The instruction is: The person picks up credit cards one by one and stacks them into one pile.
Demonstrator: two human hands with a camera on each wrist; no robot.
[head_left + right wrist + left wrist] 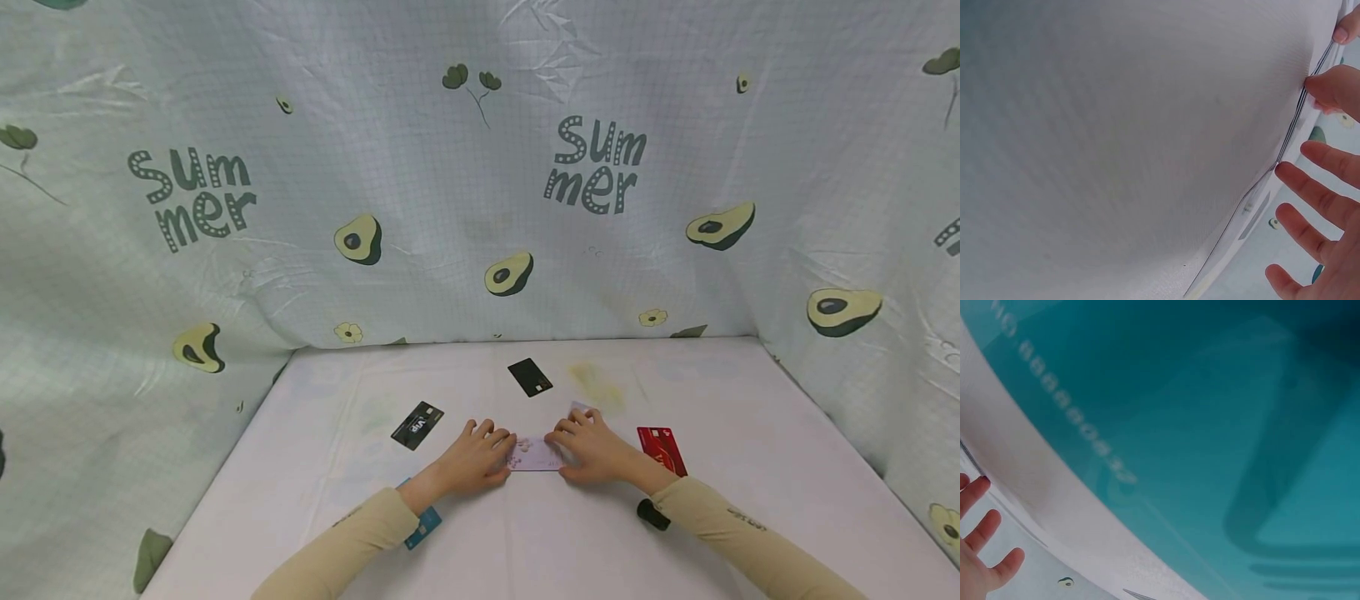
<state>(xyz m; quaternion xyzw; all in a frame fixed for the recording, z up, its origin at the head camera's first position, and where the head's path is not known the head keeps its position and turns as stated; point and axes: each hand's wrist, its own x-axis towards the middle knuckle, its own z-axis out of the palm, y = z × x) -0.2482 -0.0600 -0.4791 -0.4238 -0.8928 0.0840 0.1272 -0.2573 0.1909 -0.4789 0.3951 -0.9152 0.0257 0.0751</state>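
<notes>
A pale purple card [534, 457] with a floral print lies flat between the two hands in the head view. My left hand [474, 458] holds its left edge with thumb and index finger. On the opposite edge, my right hand [596, 450] grips the card's corners between thumb and index finger. Seen edge-on in the right wrist view, thin dark layered card edges [1295, 119] run between that thumb and fingertip, with the other fingers spread. A whitish card [580, 407] pokes out beyond the right fingertips. In the left wrist view, a teal card [1166, 437] fills most of the picture.
A black VIP card [417, 425] lies left of the hands, and a plain black card [529, 377] farther back. Beside the right forearm is a red card [662, 450]. The blue card [424, 527] is partly under the left sleeve. A small black object [653, 514] sits at the right sleeve.
</notes>
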